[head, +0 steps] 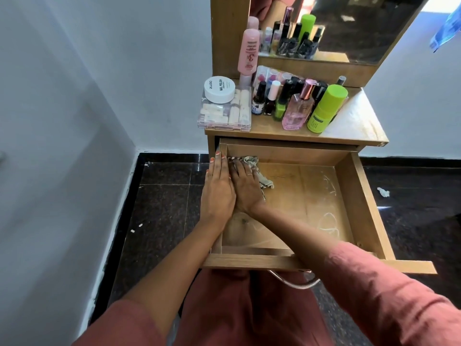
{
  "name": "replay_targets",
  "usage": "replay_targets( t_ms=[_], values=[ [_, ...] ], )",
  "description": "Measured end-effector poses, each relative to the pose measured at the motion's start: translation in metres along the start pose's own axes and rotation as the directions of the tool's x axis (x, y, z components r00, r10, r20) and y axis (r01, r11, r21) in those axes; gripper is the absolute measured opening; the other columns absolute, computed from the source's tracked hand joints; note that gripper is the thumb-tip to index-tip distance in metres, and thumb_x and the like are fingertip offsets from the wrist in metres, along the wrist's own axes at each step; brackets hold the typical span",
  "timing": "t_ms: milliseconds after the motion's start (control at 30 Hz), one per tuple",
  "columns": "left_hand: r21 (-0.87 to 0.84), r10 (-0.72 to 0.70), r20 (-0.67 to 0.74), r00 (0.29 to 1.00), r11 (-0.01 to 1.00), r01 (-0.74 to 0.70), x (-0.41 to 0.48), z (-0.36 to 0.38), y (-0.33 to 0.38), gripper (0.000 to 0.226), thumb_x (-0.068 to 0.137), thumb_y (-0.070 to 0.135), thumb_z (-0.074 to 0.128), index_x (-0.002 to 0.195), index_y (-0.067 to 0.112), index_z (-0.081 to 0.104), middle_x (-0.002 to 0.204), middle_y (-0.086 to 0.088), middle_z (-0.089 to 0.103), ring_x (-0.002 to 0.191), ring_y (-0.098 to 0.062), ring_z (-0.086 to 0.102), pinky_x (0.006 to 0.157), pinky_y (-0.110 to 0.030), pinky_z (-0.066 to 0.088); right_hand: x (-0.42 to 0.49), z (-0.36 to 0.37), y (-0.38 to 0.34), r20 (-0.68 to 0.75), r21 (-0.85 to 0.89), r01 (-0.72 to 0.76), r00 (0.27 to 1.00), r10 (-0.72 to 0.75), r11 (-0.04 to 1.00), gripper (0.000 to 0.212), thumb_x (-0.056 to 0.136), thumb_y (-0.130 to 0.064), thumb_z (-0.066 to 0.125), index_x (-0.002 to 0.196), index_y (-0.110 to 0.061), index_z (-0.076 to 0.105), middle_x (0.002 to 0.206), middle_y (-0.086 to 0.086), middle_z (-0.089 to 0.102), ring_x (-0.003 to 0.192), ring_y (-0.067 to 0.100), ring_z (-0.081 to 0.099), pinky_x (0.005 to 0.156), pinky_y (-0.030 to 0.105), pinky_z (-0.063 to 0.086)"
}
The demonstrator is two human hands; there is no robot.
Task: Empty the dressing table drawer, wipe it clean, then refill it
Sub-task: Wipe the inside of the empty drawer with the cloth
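The table [349, 123] stands against the wall, and its top carries the bottles [324, 111], a clear box [224, 116] and a white jar [219, 89]. They are probably crowded up there so that the drawer is free for wiping.

The drawer [361, 196] is pulled well out towards the person with its open side up. Its front panel is nearest the body and its back sits just under the table's edge, so it runs lengthwise from the table to the person's lap. Nothing lies inside but the cloth. White streaks [329, 226] mark the right side of the bottom, so I judge the wiping is only partly done.

The left hand [218, 193] lies with straight fingers along the drawer's left wall, the fingertips near the back corner. It holds nothing and seems to be steadying the drawer.

The right hand [245, 188] reaches across from the right, just beside the left one. It presses flat, fingers extended, on the cloth rather than gripping it, which suits a rubbing stroke.

The cloth [265, 182] is crumpled in the back left corner of the drawer. It trails slantwise from that corner towards the middle of the bottom.
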State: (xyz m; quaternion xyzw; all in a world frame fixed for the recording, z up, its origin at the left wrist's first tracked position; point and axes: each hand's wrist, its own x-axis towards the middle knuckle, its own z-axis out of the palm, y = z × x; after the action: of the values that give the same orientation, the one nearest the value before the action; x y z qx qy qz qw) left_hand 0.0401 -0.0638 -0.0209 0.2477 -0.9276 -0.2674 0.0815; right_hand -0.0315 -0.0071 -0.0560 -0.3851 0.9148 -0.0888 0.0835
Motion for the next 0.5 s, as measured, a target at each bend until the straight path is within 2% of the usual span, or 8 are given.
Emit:
replay_targets(
  t_ms=[100,233,300,500],
  values=[
    [-0.001,0.011,-0.015,1.0,1.0,-0.011,0.0,-0.001,0.001,0.05,0.1,0.012,0.022,0.148,0.009,0.007,0.157,-0.005,0.0,0.145,-0.015,-0.002,0.117,-0.025,-0.001,-0.002,-0.005,0.009,0.023,0.005,0.065,0.998,-0.065,0.998,0.059,0.094,-0.028,0.04,0.146,-0.011,0.017,0.154,0.009,0.02,0.142,0.026,0.017,0.117,0.041,0.014],
    [0.015,0.02,-0.034,0.999,1.0,-0.019,-0.002,0.001,0.001,0.05,0.1,0.01,0.024,0.147,0.009,0.007,0.157,-0.006,0.001,0.146,-0.016,-0.001,0.116,-0.024,-0.002,-0.018,-0.007,0.016,0.086,0.02,0.143,0.986,-0.144,0.989,0.053,0.097,-0.024,0.035,0.145,-0.011,0.02,0.153,0.009,0.021,0.142,0.024,0.016,0.118,0.038,0.014],
    [0.026,0.015,-0.041,0.999,1.0,-0.014,-0.002,0.002,0.001,0.051,0.1,0.011,0.024,0.148,0.009,0.006,0.157,-0.005,0.0,0.146,-0.016,-0.001,0.117,-0.025,0.0,-0.027,-0.004,0.016,0.065,0.005,0.167,0.984,-0.167,0.986,0.053,0.096,-0.021,0.037,0.145,-0.008,0.022,0.152,0.012,0.023,0.141,0.027,0.019,0.118,0.04,0.016],
    [0.068,0.017,-0.042,0.999,0.998,-0.014,-0.002,0.003,0.001,0.051,0.1,0.012,0.023,0.148,0.009,0.005,0.157,-0.006,-0.001,0.146,-0.016,-0.002,0.117,-0.025,-0.002,-0.018,-0.002,0.01,0.017,-0.018,0.118,0.993,-0.118,0.993,0.06,0.091,-0.021,0.046,0.144,-0.006,0.023,0.149,0.016,0.025,0.14,0.031,0.021,0.115,0.044,0.017]
  ],
)
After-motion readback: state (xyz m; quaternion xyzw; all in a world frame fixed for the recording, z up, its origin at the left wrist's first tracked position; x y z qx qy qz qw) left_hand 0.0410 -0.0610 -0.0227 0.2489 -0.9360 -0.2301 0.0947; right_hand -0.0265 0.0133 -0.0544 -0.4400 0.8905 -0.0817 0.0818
